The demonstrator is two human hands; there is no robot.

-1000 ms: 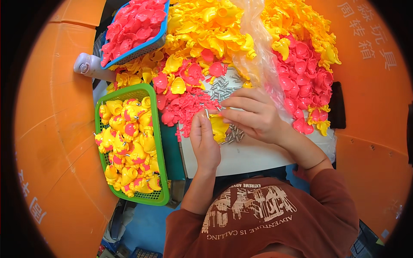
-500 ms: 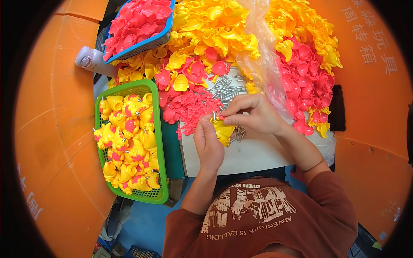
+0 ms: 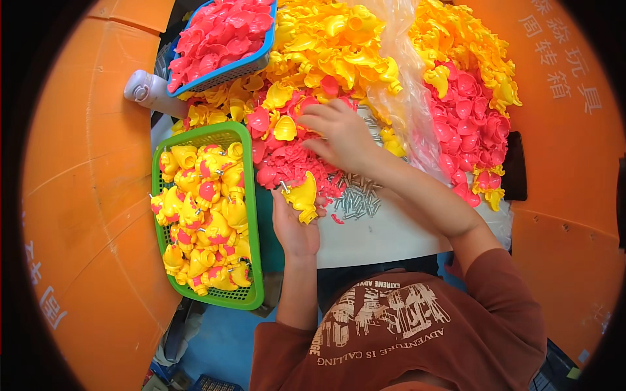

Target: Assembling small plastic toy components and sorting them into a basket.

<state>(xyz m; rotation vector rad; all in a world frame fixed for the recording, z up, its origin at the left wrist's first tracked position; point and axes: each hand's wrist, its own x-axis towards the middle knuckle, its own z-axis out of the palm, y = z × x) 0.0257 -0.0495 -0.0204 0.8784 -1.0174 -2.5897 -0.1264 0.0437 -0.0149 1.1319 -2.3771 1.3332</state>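
My left hand [image 3: 295, 232] is turned palm up and holds a yellow plastic toy shell [image 3: 302, 199], its hollow side hidden from clear view. A short metal pin [image 3: 284, 187] sticks out at the shell's left edge. Over the pink-red parts, my right hand [image 3: 342, 135] reaches to the left with its fingers apart, and nothing shows in them. Small pink-red pieces [image 3: 293, 159] are heaped just beyond my left hand. Loose metal pins [image 3: 358, 201] lie on the white tabletop [image 3: 385, 238], below my right forearm.
A green basket [image 3: 253, 260] of yellow-and-red toy parts stands at left. Behind it are a pale bottle [image 3: 155, 93] and a blue basket [image 3: 225, 77] of pink-red shells. Yellow shells [image 3: 326, 39] pile up at the back, beside a clear plastic bag [image 3: 407, 78]. Orange panels [image 3: 98, 163] flank the table.
My right hand has left the yellow shell and moved up and left over the pink-red parts. My left hand has lowered slightly leftward, keeping the shell with its pin.
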